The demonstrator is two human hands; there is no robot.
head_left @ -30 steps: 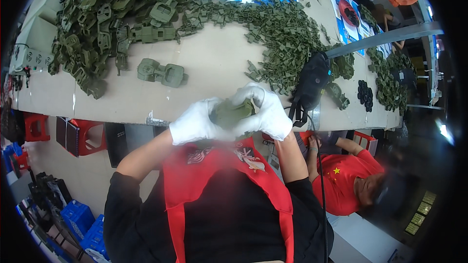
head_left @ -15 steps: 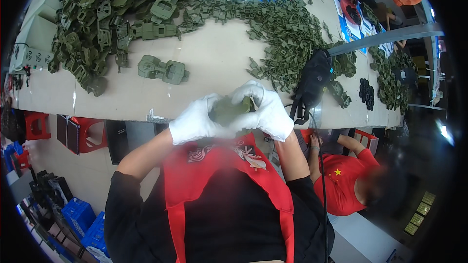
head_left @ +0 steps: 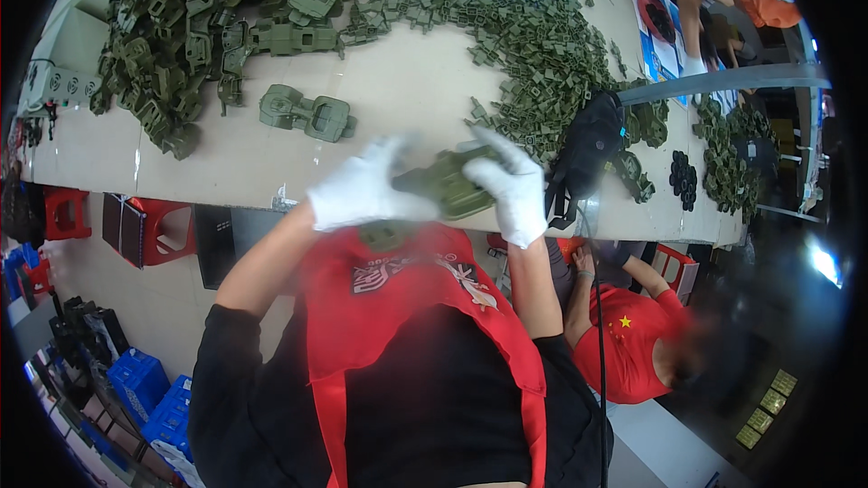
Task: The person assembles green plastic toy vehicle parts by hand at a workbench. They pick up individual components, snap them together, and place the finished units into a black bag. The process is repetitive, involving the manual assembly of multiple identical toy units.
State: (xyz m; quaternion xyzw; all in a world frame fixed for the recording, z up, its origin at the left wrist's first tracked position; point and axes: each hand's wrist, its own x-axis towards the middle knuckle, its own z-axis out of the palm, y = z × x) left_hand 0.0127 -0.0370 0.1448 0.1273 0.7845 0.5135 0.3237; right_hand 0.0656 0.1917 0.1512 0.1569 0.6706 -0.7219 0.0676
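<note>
Both my hands wear white gloves and hold one olive-green plastic toy part just above the near edge of the beige worktable. My left hand grips its left side. My right hand wraps its right end, fingers curled over the top. The part is blurred, so its exact shape is unclear. A finished-looking green chassis piece lies on the table just beyond my left hand.
A big heap of green chassis parts fills the far left of the table. Several small green clips spread across the far right. A black pouch sits right of my hands. A person in red crouches below.
My hands have kept hold of the green part and shifted slightly, the left hand's fingers spreading and blurring as they work on it.
</note>
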